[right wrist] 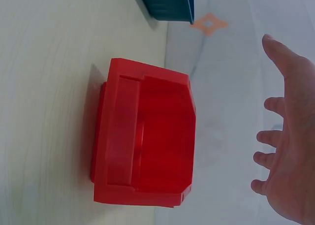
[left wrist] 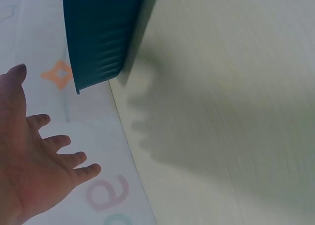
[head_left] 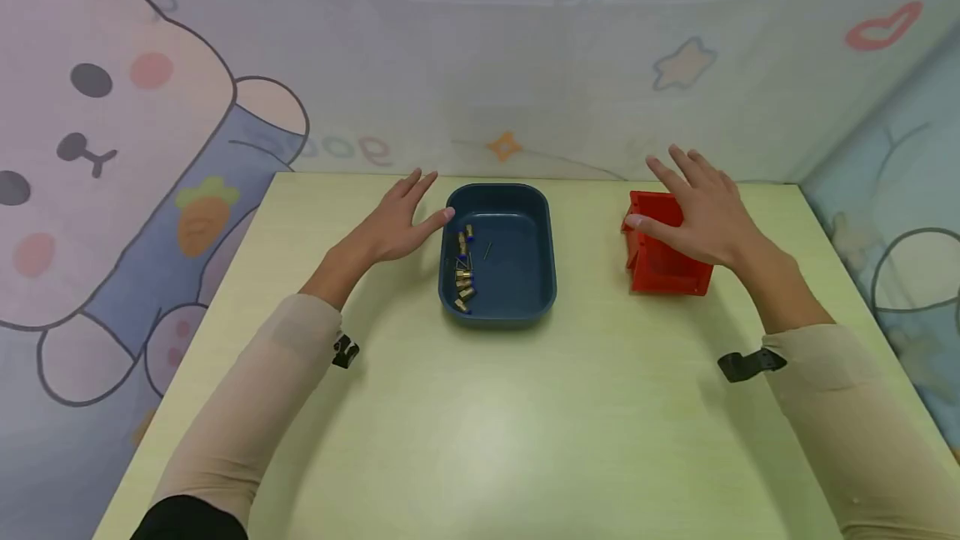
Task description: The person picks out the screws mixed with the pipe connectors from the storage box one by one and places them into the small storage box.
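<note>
A dark blue tray (head_left: 517, 273) lies on the table, and along its left side are several small brass-coloured cylindrical pieces (head_left: 465, 276) with bits of blue, plus a few thin pin-like pieces (head_left: 487, 251). My left hand (head_left: 397, 219) hovers at the tray's left, fingers spread, thumb near the rim; whether it touches cannot be told. In the left wrist view that hand (left wrist: 39, 166) holds nothing. Above the red plastic bin (head_left: 675, 283) is my right hand (head_left: 712, 219), fingers extended. The right wrist view shows the bin (right wrist: 165, 136) with a bare interior, apart from the hand (right wrist: 295, 141).
The pale wooden table (head_left: 465, 423) extends toward me, with a gap between tray and bin. A printed cloth (head_left: 480, 48) hangs behind the table's back edge, and another patterned cloth (head_left: 900, 190) is at the right. Dark straps circle both sleeves near the wrists.
</note>
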`<state>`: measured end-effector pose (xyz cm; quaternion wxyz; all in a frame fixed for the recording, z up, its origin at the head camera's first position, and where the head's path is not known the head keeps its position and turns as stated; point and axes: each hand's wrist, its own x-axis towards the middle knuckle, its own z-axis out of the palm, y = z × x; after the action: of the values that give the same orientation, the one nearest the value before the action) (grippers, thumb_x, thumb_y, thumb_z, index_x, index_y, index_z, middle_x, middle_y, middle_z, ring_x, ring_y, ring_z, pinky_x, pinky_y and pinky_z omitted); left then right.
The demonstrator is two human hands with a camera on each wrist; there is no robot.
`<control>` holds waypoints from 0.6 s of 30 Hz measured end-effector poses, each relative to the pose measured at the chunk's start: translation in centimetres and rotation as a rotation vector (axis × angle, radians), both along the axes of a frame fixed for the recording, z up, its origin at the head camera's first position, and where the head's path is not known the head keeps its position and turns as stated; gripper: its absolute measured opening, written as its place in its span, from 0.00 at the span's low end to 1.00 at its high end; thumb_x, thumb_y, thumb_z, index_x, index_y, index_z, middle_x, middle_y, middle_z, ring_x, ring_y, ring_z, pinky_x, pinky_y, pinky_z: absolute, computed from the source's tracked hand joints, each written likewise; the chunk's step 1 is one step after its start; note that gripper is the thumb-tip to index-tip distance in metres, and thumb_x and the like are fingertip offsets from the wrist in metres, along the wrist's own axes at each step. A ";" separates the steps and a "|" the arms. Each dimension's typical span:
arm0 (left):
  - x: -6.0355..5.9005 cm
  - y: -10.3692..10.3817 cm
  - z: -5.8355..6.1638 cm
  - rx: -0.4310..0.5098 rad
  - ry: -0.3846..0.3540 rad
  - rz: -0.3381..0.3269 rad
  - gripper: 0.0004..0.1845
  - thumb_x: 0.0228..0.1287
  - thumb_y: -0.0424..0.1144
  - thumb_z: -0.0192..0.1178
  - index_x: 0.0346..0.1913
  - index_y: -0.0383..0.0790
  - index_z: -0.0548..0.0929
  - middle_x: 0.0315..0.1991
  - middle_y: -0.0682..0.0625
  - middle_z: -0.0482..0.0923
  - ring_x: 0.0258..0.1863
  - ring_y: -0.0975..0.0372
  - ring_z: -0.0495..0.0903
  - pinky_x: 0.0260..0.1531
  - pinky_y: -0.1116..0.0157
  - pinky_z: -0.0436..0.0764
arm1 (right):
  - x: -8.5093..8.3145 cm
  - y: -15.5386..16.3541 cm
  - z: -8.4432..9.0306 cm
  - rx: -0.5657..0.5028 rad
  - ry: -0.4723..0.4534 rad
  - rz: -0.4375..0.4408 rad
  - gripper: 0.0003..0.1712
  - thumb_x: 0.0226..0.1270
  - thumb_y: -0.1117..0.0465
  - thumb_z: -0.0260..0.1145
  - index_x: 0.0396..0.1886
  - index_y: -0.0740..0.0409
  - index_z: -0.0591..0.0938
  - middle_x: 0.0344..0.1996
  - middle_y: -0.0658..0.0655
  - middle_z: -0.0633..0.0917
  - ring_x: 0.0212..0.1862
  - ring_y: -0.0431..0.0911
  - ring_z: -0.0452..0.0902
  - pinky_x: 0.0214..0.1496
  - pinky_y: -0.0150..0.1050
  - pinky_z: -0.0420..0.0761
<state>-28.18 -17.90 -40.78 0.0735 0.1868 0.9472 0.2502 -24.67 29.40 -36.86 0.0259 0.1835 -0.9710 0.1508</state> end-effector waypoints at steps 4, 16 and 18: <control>0.1 0.1 0.1 0.037 -0.021 0.001 0.46 0.79 0.71 0.43 0.88 0.53 0.44 0.88 0.45 0.35 0.85 0.45 0.40 0.80 0.37 0.50 | 0.0 -0.4 -0.1 -0.018 0.000 0.019 0.53 0.75 0.30 0.59 0.88 0.48 0.51 0.86 0.65 0.48 0.85 0.65 0.37 0.78 0.77 0.44; 0.3 0.9 0.3 0.237 -0.113 0.028 0.45 0.81 0.66 0.47 0.87 0.48 0.47 0.85 0.41 0.51 0.82 0.44 0.57 0.78 0.43 0.60 | 0.3 -2.3 -0.2 -0.124 -0.023 0.041 0.53 0.73 0.33 0.62 0.89 0.44 0.51 0.87 0.59 0.48 0.85 0.63 0.40 0.76 0.79 0.52; 0.5 0.9 0.3 0.277 -0.139 0.045 0.44 0.81 0.66 0.48 0.87 0.48 0.48 0.84 0.41 0.52 0.81 0.44 0.58 0.78 0.43 0.61 | 0.4 -2.8 -0.2 -0.152 -0.027 0.046 0.54 0.72 0.33 0.64 0.89 0.42 0.52 0.87 0.58 0.49 0.85 0.62 0.42 0.75 0.79 0.54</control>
<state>-27.73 -16.98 -40.52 0.1069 0.1559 0.9001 0.3926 -24.25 26.64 -37.06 0.0233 0.2012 -0.9526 0.2268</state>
